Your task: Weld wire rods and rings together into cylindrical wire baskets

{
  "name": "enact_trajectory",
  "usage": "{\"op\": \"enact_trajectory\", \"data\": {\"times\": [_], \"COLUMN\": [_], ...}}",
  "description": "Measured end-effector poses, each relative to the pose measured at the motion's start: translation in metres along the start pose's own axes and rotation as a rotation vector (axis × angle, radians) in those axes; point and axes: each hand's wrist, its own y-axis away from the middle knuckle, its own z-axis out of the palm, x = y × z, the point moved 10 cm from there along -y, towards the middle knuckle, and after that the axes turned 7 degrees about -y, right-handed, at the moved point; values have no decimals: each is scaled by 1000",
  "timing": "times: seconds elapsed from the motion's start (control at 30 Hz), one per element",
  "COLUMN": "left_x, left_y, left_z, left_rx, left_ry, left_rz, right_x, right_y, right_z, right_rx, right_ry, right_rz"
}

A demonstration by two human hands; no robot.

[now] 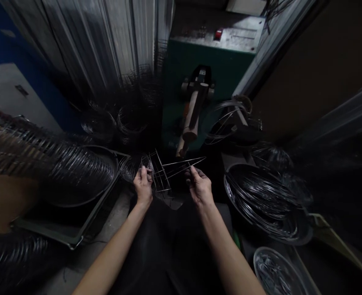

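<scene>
A bent metal wire frame (168,178), with crossbars on its left and a long narrow loop reaching right, is held up between my hands. My left hand (144,184) is closed, thumb against fingers, on the left side of the frame. Beneath the loop's pointed end, my right hand (200,186) pinches a thin wire at its fingertips. I cannot tell whether that wire is a separate piece or part of the frame. Just above the loop is the lower tip of a welding machine's copper-coloured arm (190,127).
A green machine cabinet (211,55) with a red switch (218,33) stands ahead. To the right are a basin (230,192) of bent wires and a smaller bowl (256,262) of small metal pieces. Stacked wire rings (88,164) lie at left, near a metal-edged stand (48,230).
</scene>
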Motion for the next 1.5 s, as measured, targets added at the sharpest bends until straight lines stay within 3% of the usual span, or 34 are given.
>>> {"op": "enact_trajectory", "data": {"times": [0.37,0.63,1.5], "left_x": [-2,-6,-9], "left_y": [-13,-17,-24], "left_z": [-5,0,13], "left_rx": [11,-2,-82], "left_ry": [-38,-77,-24], "left_rz": [19,11,-98], "right_x": [14,15,18], "right_y": [-2,-4,-6], "right_z": [13,12,17], "right_rx": [-18,63,123], "right_ry": [48,38,19], "right_rz": [113,98,137]}}
